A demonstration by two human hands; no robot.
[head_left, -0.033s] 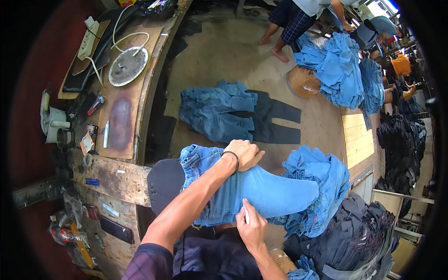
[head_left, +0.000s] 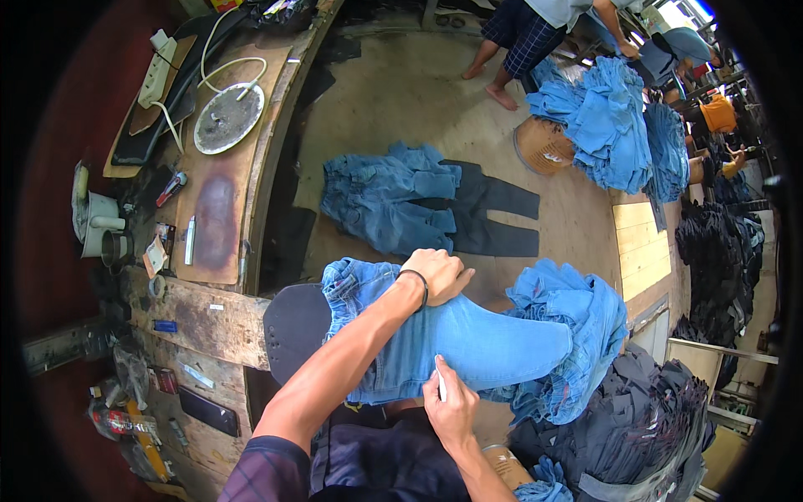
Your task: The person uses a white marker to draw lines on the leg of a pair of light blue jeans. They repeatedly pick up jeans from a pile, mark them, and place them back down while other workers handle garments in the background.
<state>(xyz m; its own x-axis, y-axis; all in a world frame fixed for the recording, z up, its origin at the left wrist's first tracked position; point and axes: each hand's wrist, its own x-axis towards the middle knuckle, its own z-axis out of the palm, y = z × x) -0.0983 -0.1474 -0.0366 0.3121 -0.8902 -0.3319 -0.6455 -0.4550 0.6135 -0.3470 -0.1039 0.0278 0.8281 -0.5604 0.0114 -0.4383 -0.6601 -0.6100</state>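
Observation:
A pair of light blue jeans (head_left: 493, 343) is drawn over a dark board (head_left: 293, 330) that juts out from the bench. Its gathered waistband lies toward the left, and one leg stretches to the right. My left hand (head_left: 435, 274), with a black band at the wrist, is closed over the far edge of the denim; its fingertips are hidden. At the near edge, my right hand (head_left: 452, 410) pinches a slim white stick (head_left: 442, 385) against the cloth. Whether that stick is chalk or a tool, I cannot tell.
Crumpled blue jeans (head_left: 577, 335) hang at the board's right end, above a dark garment heap (head_left: 644, 418). More trousers (head_left: 385, 201) lie on the floor. The left bench (head_left: 201, 309) holds a phone (head_left: 209, 412) and a round plate (head_left: 228, 119). Another person (head_left: 535, 33) stands beyond.

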